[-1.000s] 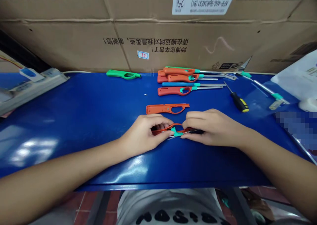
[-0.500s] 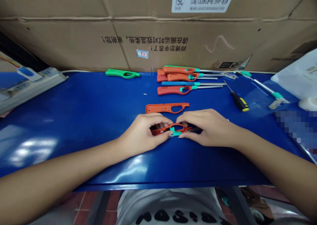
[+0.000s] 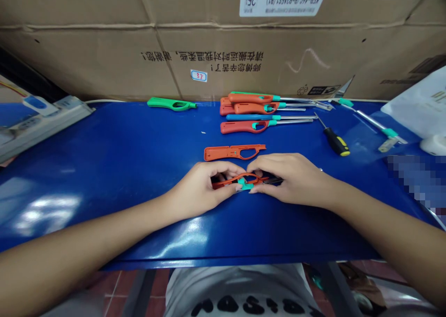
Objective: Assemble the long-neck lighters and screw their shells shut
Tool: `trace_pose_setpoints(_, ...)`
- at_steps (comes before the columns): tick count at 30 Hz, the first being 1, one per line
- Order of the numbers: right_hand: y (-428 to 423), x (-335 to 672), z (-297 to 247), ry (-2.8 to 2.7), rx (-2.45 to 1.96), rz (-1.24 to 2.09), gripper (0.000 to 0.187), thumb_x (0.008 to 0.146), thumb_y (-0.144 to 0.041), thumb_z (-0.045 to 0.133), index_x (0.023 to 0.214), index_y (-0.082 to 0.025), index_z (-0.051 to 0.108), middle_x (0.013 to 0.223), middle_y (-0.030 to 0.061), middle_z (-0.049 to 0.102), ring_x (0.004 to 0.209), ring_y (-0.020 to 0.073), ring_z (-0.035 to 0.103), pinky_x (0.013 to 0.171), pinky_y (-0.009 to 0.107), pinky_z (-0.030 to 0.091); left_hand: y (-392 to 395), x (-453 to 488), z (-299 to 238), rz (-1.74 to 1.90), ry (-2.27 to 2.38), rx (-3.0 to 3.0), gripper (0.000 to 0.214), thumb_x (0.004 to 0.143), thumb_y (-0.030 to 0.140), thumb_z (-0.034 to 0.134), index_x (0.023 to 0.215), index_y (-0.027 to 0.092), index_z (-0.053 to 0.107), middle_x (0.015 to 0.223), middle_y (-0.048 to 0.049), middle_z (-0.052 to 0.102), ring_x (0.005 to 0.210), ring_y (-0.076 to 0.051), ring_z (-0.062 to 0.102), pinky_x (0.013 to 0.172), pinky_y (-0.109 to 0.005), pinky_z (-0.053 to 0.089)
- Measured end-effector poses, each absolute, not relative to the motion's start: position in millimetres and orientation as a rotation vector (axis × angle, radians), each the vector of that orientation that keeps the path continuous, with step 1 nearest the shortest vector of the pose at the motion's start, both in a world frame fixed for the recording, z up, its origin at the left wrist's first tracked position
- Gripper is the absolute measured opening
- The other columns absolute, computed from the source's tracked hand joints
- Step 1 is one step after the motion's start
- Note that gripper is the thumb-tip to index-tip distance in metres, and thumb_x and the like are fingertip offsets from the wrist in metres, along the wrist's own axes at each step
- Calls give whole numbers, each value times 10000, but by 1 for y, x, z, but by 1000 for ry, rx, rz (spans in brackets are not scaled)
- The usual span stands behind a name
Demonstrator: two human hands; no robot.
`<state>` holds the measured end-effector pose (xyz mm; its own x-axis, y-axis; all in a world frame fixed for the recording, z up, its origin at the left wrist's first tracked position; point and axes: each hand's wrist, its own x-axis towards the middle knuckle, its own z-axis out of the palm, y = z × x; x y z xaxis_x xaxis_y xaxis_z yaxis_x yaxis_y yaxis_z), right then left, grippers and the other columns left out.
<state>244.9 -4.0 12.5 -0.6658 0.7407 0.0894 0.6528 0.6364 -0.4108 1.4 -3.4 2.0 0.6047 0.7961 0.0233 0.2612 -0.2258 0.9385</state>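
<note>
Both hands rest on the blue table (image 3: 121, 168) and grip one orange lighter half-shell (image 3: 232, 181) with a teal trigger piece (image 3: 245, 185). My left hand (image 3: 202, 189) pinches its handle end. My right hand (image 3: 291, 177) closes over the barrel end, where a thin metal part shows under the fingers. Just beyond the hands a second orange half-shell (image 3: 234, 151) lies flat by itself.
Several finished stick lighters (image 3: 259, 112) lie stacked at the back centre, a green shell (image 3: 170, 104) to their left. A yellow-handled screwdriver (image 3: 334, 140) and loose metal tubes (image 3: 374, 126) lie at right. Cardboard boxes (image 3: 223, 42) wall the rear. A power strip (image 3: 38, 117) sits at left.
My right hand has slid a little leftward along the shell, so the two hands now almost touch. The camera view has tipped up slightly.
</note>
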Motion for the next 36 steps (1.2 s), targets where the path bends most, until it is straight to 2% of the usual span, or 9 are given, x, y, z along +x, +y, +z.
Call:
trace_pose_setpoints(7,-4,244,14,-2599,-1151,530,179,915,-357,684,1045,-244,637,976,-12,737,903,170,688,711,272,418,-2,1,3,633,800,1793,228,912,167,653,1135,153,699,1092,-59,757,996,-183,715,907,-306,566)
trace_pose_setpoints(16,-7,242,15,-2590,-1147,496,196,917,-341,662,1085,-240,651,1043,0,748,961,182,692,755,285,452,-4,1,1,716,846,2005,222,892,147,679,1110,171,713,1094,-45,763,955,-172,724,875,-284,575)
trace_pose_setpoints(21,-5,243,15,-2599,-1159,417,254,940,-407,631,1131,-240,644,1086,12,748,994,192,694,779,296,465,-2,-3,-1,776,876,2256,261,919,196,663,1172,176,721,1078,-74,745,972,-194,708,850,-296,572)
trace_pose_setpoints(26,-4,248,22,-2632,-1124,378,229,970,-368,580,1162,-249,614,1164,47,714,1016,193,673,749,288,461,4,-5,-6,787,884,2407,275,960,221,614,1211,158,709,1062,-100,722,1001,-219,685,865,-351,571)
trace_pose_setpoints(33,-5,252,26,-2783,-1008,308,120,980,-292,550,1075,-234,596,1072,31,699,918,180,661,700,286,431,4,-6,-3,794,871,2421,252,960,192,591,1186,168,700,1113,-101,725,1040,-227,677,909,-376,561)
trace_pose_setpoints(36,-4,254,26,-2764,-1024,320,132,1000,-300,516,1043,-233,621,1043,31,698,900,172,659,692,283,426,2,-7,2,770,850,2438,314,939,138,578,1226,201,688,1150,-85,733,1079,-228,672,946,-385,550)
